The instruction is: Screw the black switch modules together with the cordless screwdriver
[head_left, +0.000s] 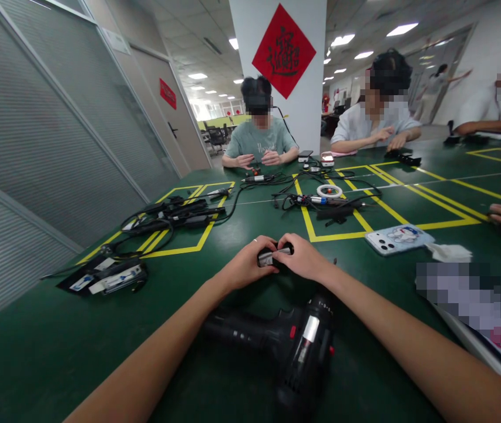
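My left hand (252, 258) and my right hand (301, 255) meet in front of me, above the green table. Between them they grip a small black block with a silver label (266, 259), possibly a battery pack; the fingers cover much of it. Both hands are closed round it, the left on its left end and the right on its right end. A black cordless drill (296, 352) with red buttons lies on its side between my forearms, its handle pointing left and partly behind my left forearm.
Green table (241, 223) with yellow tape lines. Black cables and tools (180, 214) lie at left, beside a black pouch (104, 276). More tools (325, 202) and a white ring (329, 191) lie ahead. At right are a phone (397, 238) and a tissue (450, 253). Several people sit around.
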`<state>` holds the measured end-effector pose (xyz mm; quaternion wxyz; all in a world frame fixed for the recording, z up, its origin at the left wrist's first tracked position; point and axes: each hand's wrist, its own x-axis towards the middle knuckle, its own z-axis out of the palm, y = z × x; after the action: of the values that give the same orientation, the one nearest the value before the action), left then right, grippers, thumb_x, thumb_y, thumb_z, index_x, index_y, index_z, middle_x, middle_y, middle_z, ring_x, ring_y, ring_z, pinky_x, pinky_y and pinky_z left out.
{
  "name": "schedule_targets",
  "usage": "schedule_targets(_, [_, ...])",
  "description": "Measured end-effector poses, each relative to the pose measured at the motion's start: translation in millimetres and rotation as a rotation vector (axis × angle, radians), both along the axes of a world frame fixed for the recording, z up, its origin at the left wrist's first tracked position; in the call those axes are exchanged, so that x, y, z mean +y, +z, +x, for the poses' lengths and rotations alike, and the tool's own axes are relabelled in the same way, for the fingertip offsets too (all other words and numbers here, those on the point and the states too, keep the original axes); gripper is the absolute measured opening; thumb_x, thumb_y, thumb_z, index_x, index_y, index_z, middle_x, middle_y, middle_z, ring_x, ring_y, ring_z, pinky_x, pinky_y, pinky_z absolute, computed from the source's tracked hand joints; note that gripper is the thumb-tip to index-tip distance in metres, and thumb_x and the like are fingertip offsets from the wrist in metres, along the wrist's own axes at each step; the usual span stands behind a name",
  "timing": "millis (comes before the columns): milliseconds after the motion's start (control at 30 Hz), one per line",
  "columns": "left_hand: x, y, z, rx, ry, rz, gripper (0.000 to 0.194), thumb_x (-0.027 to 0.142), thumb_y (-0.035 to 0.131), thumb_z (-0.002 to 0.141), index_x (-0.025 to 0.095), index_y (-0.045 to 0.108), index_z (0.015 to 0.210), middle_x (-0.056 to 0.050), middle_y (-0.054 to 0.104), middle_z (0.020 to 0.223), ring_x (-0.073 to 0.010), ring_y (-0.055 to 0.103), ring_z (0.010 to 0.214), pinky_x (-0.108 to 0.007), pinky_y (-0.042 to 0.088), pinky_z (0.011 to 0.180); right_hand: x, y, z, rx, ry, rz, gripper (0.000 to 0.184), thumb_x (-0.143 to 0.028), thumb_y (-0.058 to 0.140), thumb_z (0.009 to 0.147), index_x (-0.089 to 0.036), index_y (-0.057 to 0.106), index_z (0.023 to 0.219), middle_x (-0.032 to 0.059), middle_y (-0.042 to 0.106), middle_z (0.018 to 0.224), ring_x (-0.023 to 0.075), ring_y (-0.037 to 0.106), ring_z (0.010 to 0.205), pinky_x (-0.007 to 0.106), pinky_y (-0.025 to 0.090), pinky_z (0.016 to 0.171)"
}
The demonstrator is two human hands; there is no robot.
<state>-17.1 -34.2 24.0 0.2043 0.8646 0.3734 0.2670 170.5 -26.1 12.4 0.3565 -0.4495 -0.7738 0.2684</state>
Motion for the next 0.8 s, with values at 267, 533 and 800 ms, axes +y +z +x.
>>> schedule_targets(267, [-3.1,3.1,-0.1,-0.011,-0.005,0.036,0.032,0.027,0.072,0.07,0.021,0.057,0.097,-0.008,0.055,0.112,-0.0224,0.053,0.104,-0.037,0.042,0.09,-2.0,1.1,-1.6,-0.023,-0.028,0.01,0.019,-0.034,0.062,0.076,-0.017,0.061,0.083,0.0038,0.057,0.088,0.0141,0.054,0.079,0.027,0.04,0.074])
schedule_targets(533, [-4.6,3.2,2.3,-0.014,0.024,0.023,0.031,0.025,0.069,0.072,0.021,0.055,0.099,-0.007,0.057,0.108,-0.0226,0.055,0.099,-0.037,0.044,0.087,-5.1,3.0,-3.3,-0.061,-0.04,0.04,0.018,-0.032,0.063,0.076,-0.017,0.061,0.086,0.0043,0.057,0.089,0.0145,0.054,0.081,0.027,0.04,0.075])
schedule_targets(800, [-1.8,1.1,1.6,-0.034,0.033,0.008,0.02,0.022,0.062,0.078,0.019,0.057,0.097,-0.008,0.059,0.106,-0.0212,0.057,0.097,-0.035,0.044,0.087,-3.7,1.6,-3.2,-0.068,-0.056,0.058,0.02,-0.034,0.063,0.076,-0.017,0.061,0.085,0.0041,0.057,0.088,0.0146,0.055,0.079,0.027,0.04,0.073])
